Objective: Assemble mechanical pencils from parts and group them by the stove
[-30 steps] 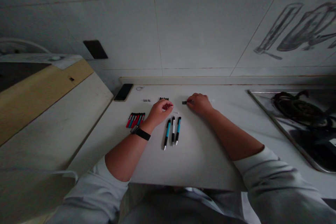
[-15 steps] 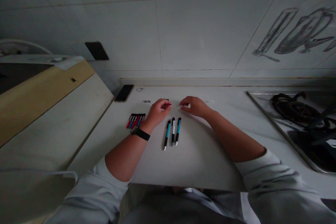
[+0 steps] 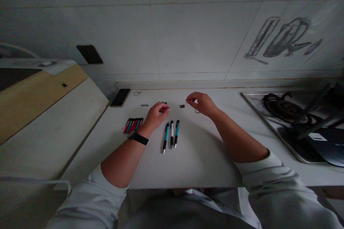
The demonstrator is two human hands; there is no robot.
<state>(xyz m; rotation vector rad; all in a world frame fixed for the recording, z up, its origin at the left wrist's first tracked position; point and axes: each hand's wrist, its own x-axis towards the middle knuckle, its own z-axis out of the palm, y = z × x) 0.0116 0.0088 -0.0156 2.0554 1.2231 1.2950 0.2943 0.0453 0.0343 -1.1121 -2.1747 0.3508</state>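
Note:
My left hand (image 3: 158, 115), a dark watch on its wrist, is over the white counter with thumb and fingers closed; anything small in the pinch is too dark to name. Partly behind its fingers lie small black pieces (image 3: 164, 103). My right hand (image 3: 202, 104) is raised beside a small cluster of dark pieces (image 3: 182, 106), its fingertips pinched; what they hold, if anything, is unclear. Below and between the hands lie a blue-and-black pen (image 3: 166, 136), a white-and-black pen (image 3: 172, 133) and another blue-and-black pen (image 3: 177, 133), side by side.
Several red and blue pen barrels (image 3: 132, 125) lie left of my left wrist. Behind them are a row of small springs (image 3: 144, 105), a phone (image 3: 120, 97) and a thin ring (image 3: 137, 93). A gas stove (image 3: 285, 114) borders the right side, a wooden-edged cabinet (image 3: 70, 89) the left.
My right hand has shifted right and slightly back from my left hand, and the dark cluster now shows between them. My left hand stays nearly in place. The whole view has turned a little.

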